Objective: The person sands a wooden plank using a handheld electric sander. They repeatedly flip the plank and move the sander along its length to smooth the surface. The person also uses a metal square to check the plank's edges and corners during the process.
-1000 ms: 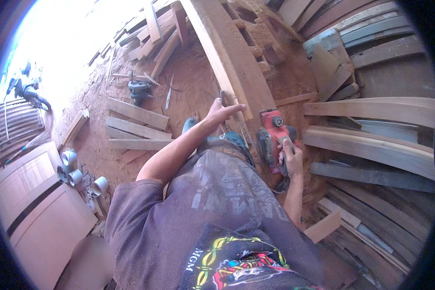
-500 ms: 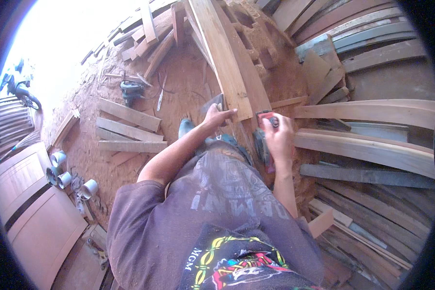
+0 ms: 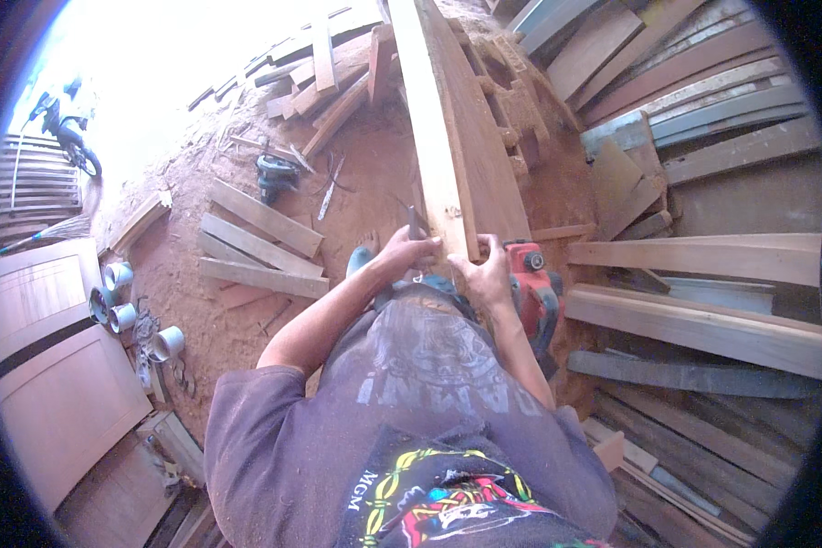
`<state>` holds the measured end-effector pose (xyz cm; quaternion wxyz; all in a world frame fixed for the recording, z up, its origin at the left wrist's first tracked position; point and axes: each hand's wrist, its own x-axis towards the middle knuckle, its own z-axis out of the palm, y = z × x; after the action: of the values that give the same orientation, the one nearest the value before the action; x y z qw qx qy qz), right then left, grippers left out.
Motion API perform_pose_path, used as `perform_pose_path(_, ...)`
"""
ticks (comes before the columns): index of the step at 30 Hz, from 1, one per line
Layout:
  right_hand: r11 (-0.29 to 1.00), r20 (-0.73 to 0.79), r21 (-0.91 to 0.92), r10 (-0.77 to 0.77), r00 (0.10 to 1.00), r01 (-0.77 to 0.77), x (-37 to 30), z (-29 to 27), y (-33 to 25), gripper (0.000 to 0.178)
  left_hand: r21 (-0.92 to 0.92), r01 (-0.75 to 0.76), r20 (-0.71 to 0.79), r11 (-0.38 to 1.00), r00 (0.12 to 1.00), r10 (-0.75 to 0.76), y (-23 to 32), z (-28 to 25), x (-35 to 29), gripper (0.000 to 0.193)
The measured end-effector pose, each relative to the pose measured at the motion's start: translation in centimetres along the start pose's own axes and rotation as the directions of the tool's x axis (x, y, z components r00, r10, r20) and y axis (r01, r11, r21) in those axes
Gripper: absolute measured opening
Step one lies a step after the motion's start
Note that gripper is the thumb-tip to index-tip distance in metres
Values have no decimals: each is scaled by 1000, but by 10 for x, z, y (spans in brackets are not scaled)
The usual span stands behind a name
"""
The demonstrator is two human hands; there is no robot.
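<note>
A long pale plank (image 3: 437, 137) runs away from me, its near end in front of my waist. My left hand (image 3: 409, 253) is closed around a thin dark flat tool (image 3: 413, 222) at the plank's left edge; its exact kind is hard to make out. My right hand (image 3: 486, 274) grips the plank's near end, thumb on the end and fingers at the right edge. A wider reddish-brown board (image 3: 489, 155) stands along the plank's right side. Just right of my right wrist rests a red and black power tool (image 3: 537, 288), which looks like an electric hand planer.
Boards (image 3: 694, 320) are stacked along the right. Loose planks (image 3: 260, 242) and a dark green power tool (image 3: 274, 173) lie on the sawdust-covered ground to the left. Farther left are pale cups (image 3: 167, 342), wooden panels (image 3: 64, 393) and a motorbike (image 3: 68, 137). Hollow blocks (image 3: 511, 110) sit beyond the plank.
My right hand has let go of the red power tool and moved left onto the plank's end. The left hand still holds the flat tool. The view has shifted a little.
</note>
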<state>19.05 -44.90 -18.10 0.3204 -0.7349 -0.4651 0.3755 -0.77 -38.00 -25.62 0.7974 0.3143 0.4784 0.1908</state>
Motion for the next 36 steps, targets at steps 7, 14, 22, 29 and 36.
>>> perform_pose_path(7,841,-165,-285,-515,841,459,-17,-69,-117,53,-326,-146,186,934,959,215,96,61,-47,28)
perform_pose_path(14,583,-287,-387,-812,507,714,42,-99,-202,47,-383,-524,135,761,783,607,223,93,-89,29)
perform_pose_path(22,572,-310,-312,-816,487,759,60,-104,-243,49,-371,-621,92,691,715,693,254,91,-94,27)
perform_pose_path(29,561,-318,-221,-815,485,798,65,-101,-245,52,-274,-646,46,712,731,681,256,93,-109,35)
perform_pose_path(36,555,-317,-226,-819,478,801,67,-101,-248,57,-289,-670,27,684,708,705,255,96,-107,36)
